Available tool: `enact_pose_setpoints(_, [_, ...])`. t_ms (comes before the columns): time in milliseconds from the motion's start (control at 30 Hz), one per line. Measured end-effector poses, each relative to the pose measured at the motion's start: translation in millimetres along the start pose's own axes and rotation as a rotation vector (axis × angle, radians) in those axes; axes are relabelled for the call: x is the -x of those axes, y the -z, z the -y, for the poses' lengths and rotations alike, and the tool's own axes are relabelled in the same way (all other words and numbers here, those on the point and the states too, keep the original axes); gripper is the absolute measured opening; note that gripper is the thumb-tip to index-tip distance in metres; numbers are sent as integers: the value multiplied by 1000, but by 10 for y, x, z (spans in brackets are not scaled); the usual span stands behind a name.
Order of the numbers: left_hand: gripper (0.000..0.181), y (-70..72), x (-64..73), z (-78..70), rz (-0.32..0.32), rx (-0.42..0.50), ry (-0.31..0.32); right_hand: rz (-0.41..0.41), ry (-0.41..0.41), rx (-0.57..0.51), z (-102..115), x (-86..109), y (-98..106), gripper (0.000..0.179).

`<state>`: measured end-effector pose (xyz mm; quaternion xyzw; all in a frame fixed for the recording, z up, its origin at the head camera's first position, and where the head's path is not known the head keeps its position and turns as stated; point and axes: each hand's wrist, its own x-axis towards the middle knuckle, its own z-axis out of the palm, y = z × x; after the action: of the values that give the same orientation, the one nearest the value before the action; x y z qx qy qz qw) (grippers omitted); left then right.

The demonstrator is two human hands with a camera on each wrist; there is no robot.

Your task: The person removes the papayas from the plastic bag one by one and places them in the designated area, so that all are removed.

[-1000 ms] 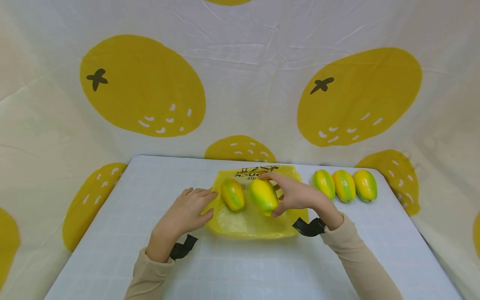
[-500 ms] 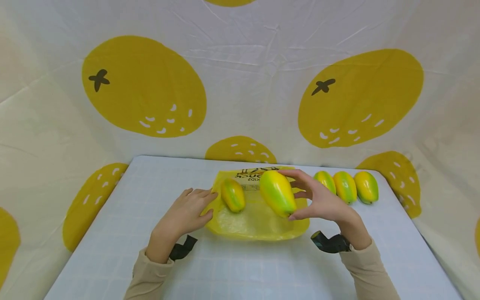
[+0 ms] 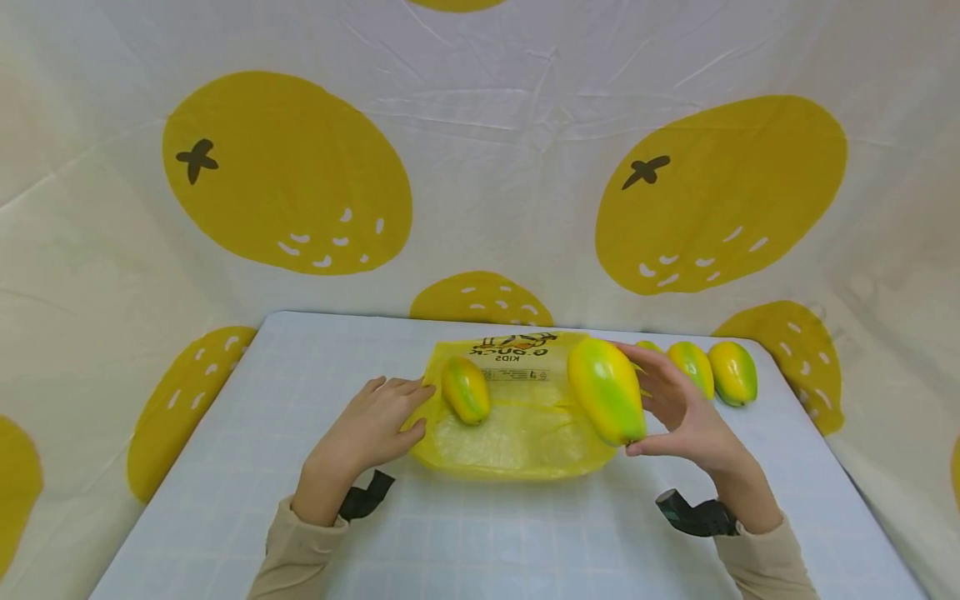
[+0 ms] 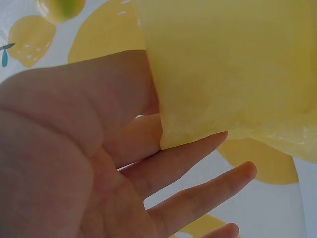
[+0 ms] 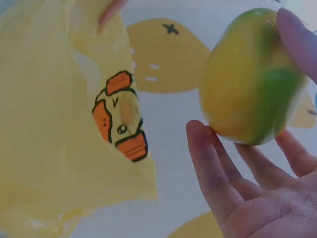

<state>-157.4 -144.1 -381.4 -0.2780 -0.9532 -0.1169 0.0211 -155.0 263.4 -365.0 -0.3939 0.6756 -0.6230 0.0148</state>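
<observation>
My right hand (image 3: 678,412) holds a yellow-green papaya (image 3: 607,392) between thumb and fingers, raised at the right side of a yellow plastic bag (image 3: 525,446). In the right wrist view this papaya (image 5: 252,84) sits between the thumb above and the fingertips below. My left hand (image 3: 375,425) is at the bag's left edge, its fingers mostly straight. In the left wrist view, yellow film (image 4: 233,74) hides the tips of the thumb and index finger; the middle finger (image 4: 183,161) runs along the bag's lower edge. Another papaya (image 3: 466,390) lies within the bag's outline, left of centre.
More papayas stand in a row at the back right of the table, including one (image 3: 732,372) at the right end; the right hand partly covers the row. A pale checked cloth (image 3: 480,550) covers the table. Behind it hangs a fruit-print curtain (image 3: 502,167).
My right hand has moved the papaya from over the bag rightwards and up, closer to the head camera, uncovering the bag's print. My left hand and the other papaya stay put.
</observation>
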Motion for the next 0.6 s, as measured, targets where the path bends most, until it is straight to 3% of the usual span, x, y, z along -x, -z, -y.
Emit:
enact_pose_setpoints(367, [42, 7, 10, 9, -10, 0, -6, -72, 118, -116, -186, 434, 372, 100])
enact_pose_setpoints(600, [42, 13, 13, 3, -5, 5, 0, -136, 54, -7, -184, 660, 599, 103])
